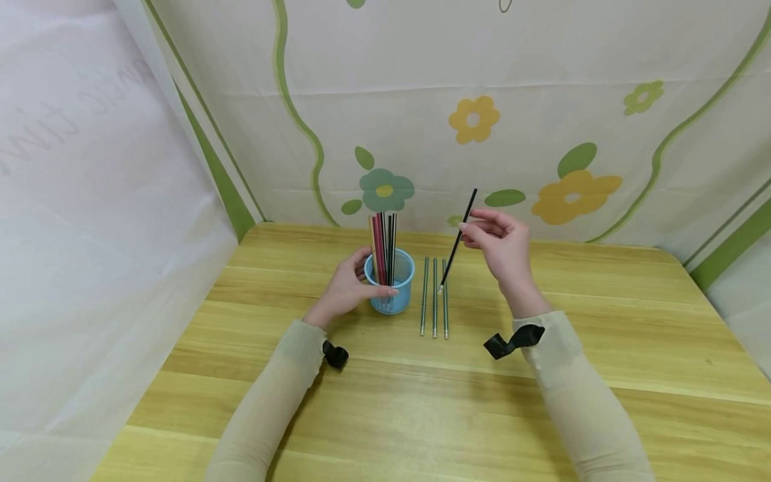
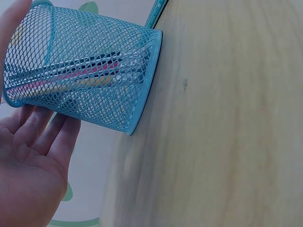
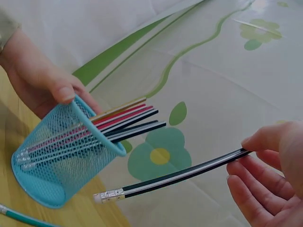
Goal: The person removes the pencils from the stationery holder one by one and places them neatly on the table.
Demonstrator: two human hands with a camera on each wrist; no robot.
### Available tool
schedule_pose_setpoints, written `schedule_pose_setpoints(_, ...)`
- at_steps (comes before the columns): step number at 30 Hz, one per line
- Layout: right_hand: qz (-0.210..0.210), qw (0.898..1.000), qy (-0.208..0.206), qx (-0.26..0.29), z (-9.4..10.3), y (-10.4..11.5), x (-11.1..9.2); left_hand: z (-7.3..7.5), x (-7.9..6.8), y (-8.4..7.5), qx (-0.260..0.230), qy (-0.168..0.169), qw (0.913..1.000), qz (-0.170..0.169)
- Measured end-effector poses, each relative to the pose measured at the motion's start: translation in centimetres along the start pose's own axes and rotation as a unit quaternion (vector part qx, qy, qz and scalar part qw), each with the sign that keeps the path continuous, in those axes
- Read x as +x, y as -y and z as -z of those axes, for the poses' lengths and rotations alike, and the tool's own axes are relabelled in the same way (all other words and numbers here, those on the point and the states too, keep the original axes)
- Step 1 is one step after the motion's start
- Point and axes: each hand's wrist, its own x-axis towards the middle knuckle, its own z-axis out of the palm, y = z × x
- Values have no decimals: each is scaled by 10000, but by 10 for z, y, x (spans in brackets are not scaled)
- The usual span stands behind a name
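Note:
My left hand (image 1: 343,289) grips a light-blue mesh pencil cup (image 1: 402,296) at its rim, thumb at the front and fingers round the far side. Black, red and yellowish pencils (image 3: 135,115) stand in the cup, leaning towards one side, their eraser ends at the bottom. In my right hand (image 1: 504,251) a black pencil with pale stripes (image 3: 184,176) is pinched between thumb and fingers. Its white eraser end points down, apart from the cup and just above the green pencils. Three green pencils (image 1: 435,298) lie side by side right of the cup, eraser ends towards me.
The wood-grain table (image 1: 385,415) runs back to a white cloth (image 1: 409,60) printed with flowers and leaves. Another white sheet (image 1: 90,201) hangs along the left side. Black straps (image 1: 515,340) hang from the sleeves at both wrists.

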Motion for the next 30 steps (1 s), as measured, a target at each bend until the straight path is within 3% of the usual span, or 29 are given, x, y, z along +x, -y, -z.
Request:
schedule_pose_setpoints(5, -330, 9981, 95, -514, 9, -9, -1, 0, 0, 1, -5, -1, 10000, 6)
schedule_pose_setpoints(11, -810, 9936, 208, -761, 16, -21, -1, 0, 1, 5, 9, -13, 10000, -7)
schedule_pose_setpoints(18, -1467, 9816, 509, -1116, 24, -35, 0, 0, 2, 6, -1, -34, 10000, -8)
schedule_pose_setpoints(30, -1957, 9673, 911, -1328, 28, -67, 3, 0, 2, 7, 16, -42, 10000, -19)
